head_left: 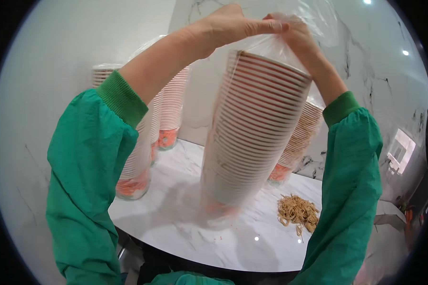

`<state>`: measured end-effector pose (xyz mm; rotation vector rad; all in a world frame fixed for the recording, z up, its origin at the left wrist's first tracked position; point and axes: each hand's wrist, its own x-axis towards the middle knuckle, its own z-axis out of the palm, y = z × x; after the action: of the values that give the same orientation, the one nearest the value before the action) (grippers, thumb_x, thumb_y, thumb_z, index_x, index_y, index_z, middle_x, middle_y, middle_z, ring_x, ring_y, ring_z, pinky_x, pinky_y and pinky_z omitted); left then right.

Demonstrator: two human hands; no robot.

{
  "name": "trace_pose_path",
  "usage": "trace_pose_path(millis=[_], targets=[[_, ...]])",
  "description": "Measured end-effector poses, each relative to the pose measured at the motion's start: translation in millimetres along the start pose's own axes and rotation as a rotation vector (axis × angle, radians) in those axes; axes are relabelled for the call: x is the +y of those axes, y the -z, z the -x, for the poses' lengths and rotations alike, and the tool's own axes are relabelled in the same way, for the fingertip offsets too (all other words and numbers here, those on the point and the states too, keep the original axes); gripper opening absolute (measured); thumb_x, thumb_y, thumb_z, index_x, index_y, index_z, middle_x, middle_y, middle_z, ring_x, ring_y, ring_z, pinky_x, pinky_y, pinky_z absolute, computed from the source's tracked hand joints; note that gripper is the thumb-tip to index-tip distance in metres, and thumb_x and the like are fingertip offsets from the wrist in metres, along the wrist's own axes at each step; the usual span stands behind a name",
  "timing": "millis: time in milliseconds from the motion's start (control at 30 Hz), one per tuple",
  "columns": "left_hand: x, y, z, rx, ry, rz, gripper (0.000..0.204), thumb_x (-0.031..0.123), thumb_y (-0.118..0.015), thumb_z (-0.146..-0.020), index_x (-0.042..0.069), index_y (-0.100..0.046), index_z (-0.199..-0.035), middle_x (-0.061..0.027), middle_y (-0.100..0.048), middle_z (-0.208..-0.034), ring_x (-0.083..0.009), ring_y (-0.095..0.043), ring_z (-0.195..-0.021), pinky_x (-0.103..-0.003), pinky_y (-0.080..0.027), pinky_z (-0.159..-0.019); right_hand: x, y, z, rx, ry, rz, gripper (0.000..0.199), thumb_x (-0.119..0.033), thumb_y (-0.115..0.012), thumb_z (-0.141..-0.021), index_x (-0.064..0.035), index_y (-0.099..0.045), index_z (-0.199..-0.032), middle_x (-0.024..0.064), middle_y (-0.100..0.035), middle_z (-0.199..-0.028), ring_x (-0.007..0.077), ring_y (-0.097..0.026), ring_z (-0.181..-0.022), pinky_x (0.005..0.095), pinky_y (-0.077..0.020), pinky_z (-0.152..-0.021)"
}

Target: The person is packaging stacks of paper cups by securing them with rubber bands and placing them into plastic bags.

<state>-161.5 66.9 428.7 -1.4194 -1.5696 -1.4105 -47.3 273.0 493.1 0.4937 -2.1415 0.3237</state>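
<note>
A tall stack of nested paper cups stands in front of me inside a clear plastic bag. The stack leans, its wider end at the top, and motion blurs its lower part. Above it, my left hand and my right hand meet at the gathered neck of the bag. Both are closed on the plastic, the left thumb pointing toward the right hand. Some of the fingers are hidden behind the hands and the film. Near my right forearm lies a pile of tan rubber bands.
More bagged cup stacks stand at the left and behind, one farther back, and another behind the held stack at right. The white marbled table has a curved front edge. A marbled wall rises close behind.
</note>
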Motion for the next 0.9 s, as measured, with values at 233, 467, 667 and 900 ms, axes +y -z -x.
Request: trace_pose_path(millis=[233,467,667,900], targets=[[14,10,8,-0.477,0.005,0.080,0.127,0.089,-0.071,-0.059,-0.014,-0.058,-0.132,-0.0341,-0.056,-0.135,-0.0439,-0.052,-0.132,-0.048,-0.033,-0.115,-70,-23,4,0.176,-0.478,0.113,0.035,-0.038,-0.060,-0.099,-0.0074,-0.075,-0.106,0.0052,-0.063,-0.094,0.0158,-0.059,-0.086,0.0335,-0.0490,-0.076],[19,-22,34,-0.715,0.215,0.134,0.135,0.080,-0.084,-0.053,-0.019,-0.046,-0.137,-0.0367,-0.048,-0.140,-0.0411,-0.043,-0.140,-0.047,-0.034,-0.115,-60,-43,19,0.127,-0.697,0.035,0.033,-0.038,-0.062,-0.098,-0.0093,-0.075,-0.107,0.0064,-0.064,-0.104,0.0182,-0.056,-0.086,0.0349,-0.0486,-0.077],[30,-50,23,-0.665,0.222,0.382,0.119,0.074,-0.084,-0.060,-0.007,-0.051,-0.141,-0.0264,-0.052,-0.143,-0.0375,-0.043,-0.141,-0.046,-0.034,-0.114,-78,-31,-2,0.078,-0.694,0.299,0.035,-0.038,-0.066,-0.094,-0.0057,-0.075,-0.103,0.0072,-0.063,-0.095,0.0206,-0.057,-0.082,0.0370,-0.0500,-0.076],[31,-80,4,-0.491,0.330,0.703,0.043,0.035,-0.062,-0.093,0.003,-0.064,-0.121,-0.0132,-0.065,-0.113,-0.0252,-0.059,-0.104,-0.041,-0.045,-0.093,-33,1,-42,0.138,-0.556,0.296,0.017,-0.024,-0.061,-0.093,-0.0130,-0.071,-0.103,0.0072,-0.065,-0.082,0.0253,-0.065,-0.083,0.0459,-0.0544,-0.077]])
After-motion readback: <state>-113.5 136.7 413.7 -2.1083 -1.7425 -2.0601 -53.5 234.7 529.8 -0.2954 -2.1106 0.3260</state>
